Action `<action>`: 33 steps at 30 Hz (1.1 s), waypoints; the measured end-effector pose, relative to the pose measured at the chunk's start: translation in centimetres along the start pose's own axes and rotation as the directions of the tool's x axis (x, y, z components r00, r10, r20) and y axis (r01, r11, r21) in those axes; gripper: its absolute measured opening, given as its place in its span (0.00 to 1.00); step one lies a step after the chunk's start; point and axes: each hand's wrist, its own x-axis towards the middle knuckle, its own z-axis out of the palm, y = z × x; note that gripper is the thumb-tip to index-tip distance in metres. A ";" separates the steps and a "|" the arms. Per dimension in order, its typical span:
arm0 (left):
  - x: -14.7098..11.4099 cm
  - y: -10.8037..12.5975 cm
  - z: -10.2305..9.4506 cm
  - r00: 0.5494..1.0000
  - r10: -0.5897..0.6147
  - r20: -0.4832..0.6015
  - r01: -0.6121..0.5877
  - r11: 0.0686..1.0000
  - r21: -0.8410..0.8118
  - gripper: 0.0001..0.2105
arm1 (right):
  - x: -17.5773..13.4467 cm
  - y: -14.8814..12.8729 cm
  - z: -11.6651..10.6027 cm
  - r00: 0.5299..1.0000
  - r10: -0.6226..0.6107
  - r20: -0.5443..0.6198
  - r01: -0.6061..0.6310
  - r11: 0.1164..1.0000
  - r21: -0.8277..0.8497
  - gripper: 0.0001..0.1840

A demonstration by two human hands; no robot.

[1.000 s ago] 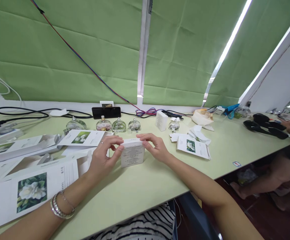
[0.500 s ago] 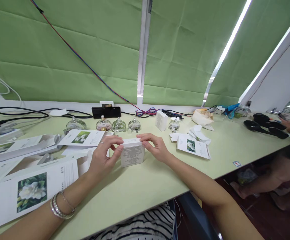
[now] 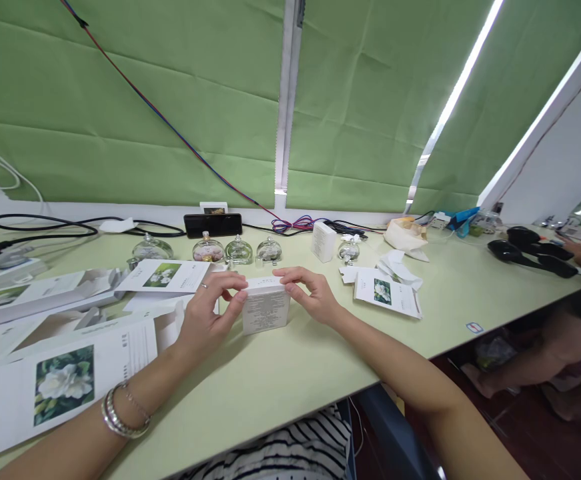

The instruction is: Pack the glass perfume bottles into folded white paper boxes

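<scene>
A small white box (image 3: 266, 312) with fine print on its near face stands upright on the pale green table (image 3: 290, 393). My left hand (image 3: 215, 307) pinches its upper left corner between thumb and fingers. At the upper right corner, my right hand (image 3: 313, 293) grips it the same way. Just behind it stand several round glass bottles, among them a pink-toned bottle (image 3: 208, 249), a green-toned bottle (image 3: 239, 251) and a clear bottle (image 3: 269, 251). Another white box (image 3: 323, 242) stands farther back, beside a bottle with a white flower top (image 3: 349, 250).
Flattened cartons with flower pictures (image 3: 65, 383) cover the left side. A black phone (image 3: 213, 225) leans at the back near coiled cables (image 3: 297, 225). On the right lie a flat flower carton (image 3: 389, 292), a cream pouch (image 3: 406, 237) and black objects (image 3: 533, 253). Another person's arm (image 3: 570, 340) shows at far right.
</scene>
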 end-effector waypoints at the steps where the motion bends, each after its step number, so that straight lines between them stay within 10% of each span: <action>1: 0.0 0.0 0.0 1.000 0.002 0.001 -0.002 1.000 0.001 0.04 | 0.0 0.0 0.0 1.000 -0.001 0.001 0.001 1.000 0.001 0.11; 22: -0.5 -0.6 0.3 0.991 -0.061 0.122 0.051 0.995 0.085 0.07 | 0.3 0.5 -0.3 0.988 -0.031 0.154 0.065 0.974 -0.218 0.13; 33: -0.9 -1.3 0.9 0.892 -0.250 0.377 0.201 0.965 0.166 0.11 | 2.5 7.3 -4.0 0.899 0.185 -0.398 -0.429 0.563 -0.707 0.14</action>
